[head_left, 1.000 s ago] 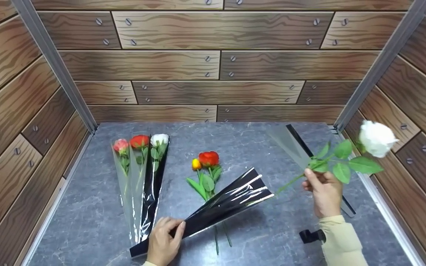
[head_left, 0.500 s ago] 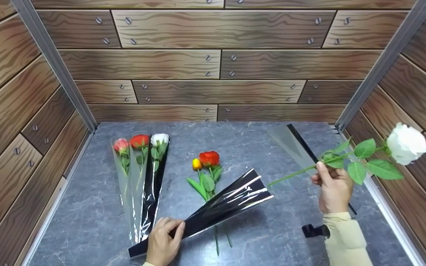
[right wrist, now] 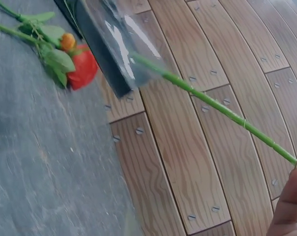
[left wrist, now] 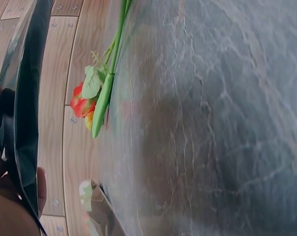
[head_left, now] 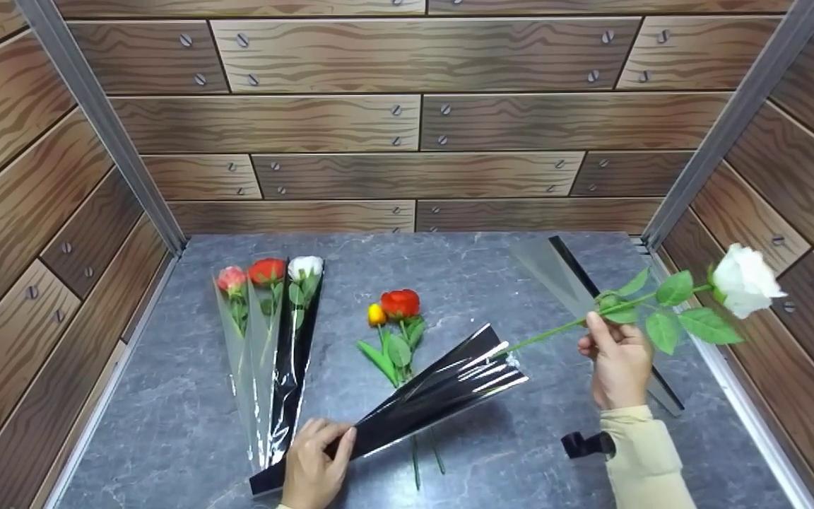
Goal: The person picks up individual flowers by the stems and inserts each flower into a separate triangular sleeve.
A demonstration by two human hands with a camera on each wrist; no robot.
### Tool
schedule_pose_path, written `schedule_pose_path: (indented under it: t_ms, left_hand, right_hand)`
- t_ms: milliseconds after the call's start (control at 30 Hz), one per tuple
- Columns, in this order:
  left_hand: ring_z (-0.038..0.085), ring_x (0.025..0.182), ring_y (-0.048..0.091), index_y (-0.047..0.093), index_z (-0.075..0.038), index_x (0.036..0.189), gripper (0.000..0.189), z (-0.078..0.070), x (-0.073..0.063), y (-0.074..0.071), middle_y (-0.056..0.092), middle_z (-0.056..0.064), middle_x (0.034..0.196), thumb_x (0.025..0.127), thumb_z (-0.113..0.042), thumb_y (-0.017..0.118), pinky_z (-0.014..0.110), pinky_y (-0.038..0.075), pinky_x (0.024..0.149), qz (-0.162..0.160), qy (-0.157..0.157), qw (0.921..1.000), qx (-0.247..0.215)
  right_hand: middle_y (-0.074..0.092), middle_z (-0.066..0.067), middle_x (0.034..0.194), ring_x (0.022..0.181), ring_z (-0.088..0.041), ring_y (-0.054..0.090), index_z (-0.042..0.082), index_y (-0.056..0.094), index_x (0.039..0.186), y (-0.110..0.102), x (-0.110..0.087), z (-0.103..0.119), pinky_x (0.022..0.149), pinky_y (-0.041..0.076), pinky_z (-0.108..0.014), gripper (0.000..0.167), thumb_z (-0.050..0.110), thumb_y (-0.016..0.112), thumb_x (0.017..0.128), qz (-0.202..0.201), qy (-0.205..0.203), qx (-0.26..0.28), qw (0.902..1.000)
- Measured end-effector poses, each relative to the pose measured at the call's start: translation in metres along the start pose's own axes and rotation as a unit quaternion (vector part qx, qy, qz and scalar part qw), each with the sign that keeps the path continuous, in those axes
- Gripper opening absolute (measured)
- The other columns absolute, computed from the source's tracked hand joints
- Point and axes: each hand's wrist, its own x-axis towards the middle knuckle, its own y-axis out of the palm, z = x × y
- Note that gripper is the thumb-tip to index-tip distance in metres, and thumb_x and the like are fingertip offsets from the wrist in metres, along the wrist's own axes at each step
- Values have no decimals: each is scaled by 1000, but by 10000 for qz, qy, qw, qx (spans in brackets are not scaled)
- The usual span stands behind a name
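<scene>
left hand (head_left: 314,463) pinches the narrow end of one black-and-clear cone sleeve (head_left: 421,396), raised off the grey table (head_left: 167,424). right hand (head_left: 617,364) grips one white rose (head_left: 745,280) by its stem, stem tip just inside the sleeve mouth. three sleeved roses (head_left: 266,332) lie left, two loose flowers (head_left: 396,318) mid-table, one spare sleeve (head_left: 555,272) far right.

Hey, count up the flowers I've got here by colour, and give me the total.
White flowers: 2, one held by the right hand, one in a sleeve
Red flowers: 2, one sleeved, one loose
Pink flowers: 1, sleeved
Yellow buds: 1, loose on the table
Total: 6
</scene>
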Motion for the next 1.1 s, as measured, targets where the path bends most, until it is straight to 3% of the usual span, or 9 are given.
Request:
schedule_pose_path:
  t_ms: [167,433,533,700,767,933,1000,1100]
  left_hand:
    - [10,73,58,74,-16,85,9,-3,2,2,65,-11,79,79,-9,74,21,42,70,-76,20,9999,-137]
    - [8,74,57,72,-20,87,19,-6,6,5,64,-14,81,77,-3,75,21,43,69,-267,272,9986,-358]
    - [9,74,57,72,-19,88,20,-7,8,6,63,-13,82,77,-2,74,21,42,70,-272,328,9981,-454]
    - [10,76,56,72,-17,93,21,-11,12,7,62,-12,83,78,-3,73,21,42,71,-155,398,9978,-516]
    - [9,78,56,72,-17,95,19,-11,12,7,62,-11,85,79,-5,73,21,41,72,-17,391,9981,-486]
    - [11,81,56,70,-17,96,13,-9,12,4,62,-10,86,84,-19,73,25,41,74,621,273,9974,-230]
    - [12,81,55,69,-17,93,13,-9,13,3,60,-10,85,84,-26,73,29,41,73,932,226,9953,-109]
    - [11,80,54,66,-19,87,14,-10,14,3,58,-11,84,83,-30,74,32,43,71,1391,156,9901,-47]
  right_hand:
    - [68,-8,70,47,-13,57,0,67,84,5,-9,-6,44,46,-22,6,4,70,86,202,548,-122,9982]
    - [65,0,72,53,-8,51,6,69,86,10,-23,-12,47,39,-18,6,11,70,88,709,1383,-507,9865]
    - [59,4,72,58,-8,47,13,69,83,12,-28,-14,54,38,-19,6,10,68,89,1003,1719,-639,9779]
    - [65,4,79,76,-13,59,15,67,81,13,-38,-16,78,43,-28,13,6,67,89,1469,2365,-750,9575]
    - [69,3,83,82,-15,63,15,66,84,12,-41,-16,86,43,-31,12,4,66,89,1763,2575,-795,9467]
    - [70,5,83,80,-12,65,18,68,86,12,-41,-13,84,45,-28,16,5,60,92,2879,2738,-1149,9105]
    - [70,5,84,81,-11,65,19,70,85,15,-41,-14,83,46,-27,19,6,59,93,3189,2665,-1239,9011]
    - [71,4,86,83,-13,66,18,71,87,20,-45,-16,83,49,-28,18,7,58,94,3401,2572,-1299,8951]
